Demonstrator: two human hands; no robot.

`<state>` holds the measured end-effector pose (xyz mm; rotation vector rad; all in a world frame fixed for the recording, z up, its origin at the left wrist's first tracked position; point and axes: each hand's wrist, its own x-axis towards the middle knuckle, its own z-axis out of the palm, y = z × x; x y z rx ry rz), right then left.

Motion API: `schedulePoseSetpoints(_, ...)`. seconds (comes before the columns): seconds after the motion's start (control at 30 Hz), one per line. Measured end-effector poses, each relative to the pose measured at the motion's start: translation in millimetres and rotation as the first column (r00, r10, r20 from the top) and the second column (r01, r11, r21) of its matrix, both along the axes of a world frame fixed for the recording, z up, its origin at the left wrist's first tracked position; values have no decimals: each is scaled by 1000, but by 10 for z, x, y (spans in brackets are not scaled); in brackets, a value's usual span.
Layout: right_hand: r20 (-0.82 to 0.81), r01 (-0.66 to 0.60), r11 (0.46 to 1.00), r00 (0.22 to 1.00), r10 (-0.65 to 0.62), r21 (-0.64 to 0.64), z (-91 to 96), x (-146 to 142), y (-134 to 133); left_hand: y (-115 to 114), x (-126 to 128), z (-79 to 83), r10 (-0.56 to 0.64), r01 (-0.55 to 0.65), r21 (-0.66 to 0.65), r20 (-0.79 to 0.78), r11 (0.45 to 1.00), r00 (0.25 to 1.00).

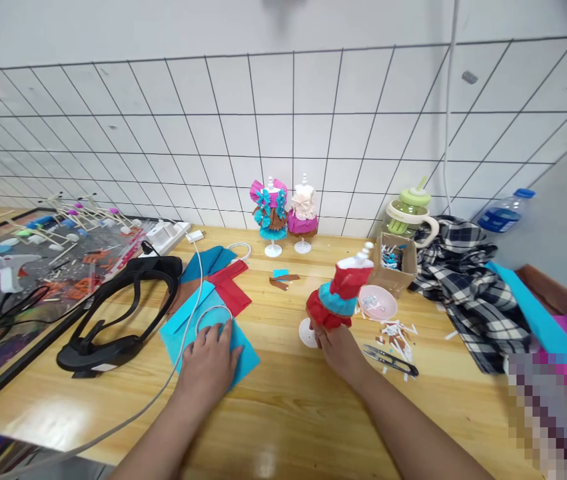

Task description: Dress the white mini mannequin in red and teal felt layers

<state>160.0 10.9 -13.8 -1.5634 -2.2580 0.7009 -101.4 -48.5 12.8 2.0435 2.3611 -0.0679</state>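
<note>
My left hand (210, 360) lies with its fingers out over a bright blue paper sheet (246, 363), where a loop of white cable (198, 280) also passes. My right hand (336, 347) is closed round the lower part of a small mannequin (346, 287), beneath its skirt. This mannequin leans to the right, dressed in red with a light blue band, and its round white base (308, 332) shows left of my hand. Red (233, 290) and dark blue paper pieces (212, 263) sit behind the blue sheet. Black-handled thread snips (390, 360) rest right of my right hand.
Two dressed mannequins (272, 213) stand by the tiled wall. A pink dish (378, 303), paper scraps (398, 337), a cardboard box (396, 263) and a green-lidded cup (410, 210) are at right, near checked cloth (456, 267). Left are a black headset strap (123, 320) and a glue gun (8, 267).
</note>
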Motion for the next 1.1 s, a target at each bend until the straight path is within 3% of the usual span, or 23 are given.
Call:
schedulePoseSetpoints(0.07, 43, -15, 999, 999, 17, -34, 4, -70, 37, -28, -145, -121, -18, 19, -70, 17, 997, 1000)
schedulePoseSetpoints(0.13, 83, -11, 998, 996, 16, -59, 5, -135, 96, 25, -299, -220, -74, 77, -58, 49, 995, 996)
schedulePoseSetpoints(0.33, 164, 114, 991, 981, -101, -71, 65, -222, 377, 504, -661, -311, -243, 234, 82, 141, 969, 960)
schedulePoseSetpoints(0.37, 174, 132, 989, 978, -118, -71, 77, -227, 424, 589, -684, -297, -250, 236, 101, 168, 966, 954)
schedulePoseSetpoints(0.5, 200, 179, 982, 966, -164, -61, 101, -250, 544, 823, -685, -225, -90, 57, 181, 178, 982, 980)
schedulePoseSetpoints(0.6, 206, 202, 978, 961, -186, -58, 100, -254, 554, 874, -661, -204, -90, 51, 236, 161, 971, 983)
schedulePoseSetpoints(0.73, 214, 252, 966, 949, -233, -64, 159, -162, 442, 872, -668, -224, -105, 59, 304, 135, 951, 985)
schedulePoseSetpoints(0.93, 220, 306, 951, 931, -292, -35, 292, 166, 3, 863, -664, -251, -71, 29, 325, 118, 945, 991)
schedulePoseSetpoints(1.1, 264, 220, 956, 927, -267, 193, 128, 381, -202, 845, -598, -246, -97, 62, 304, 101, 951, 990)
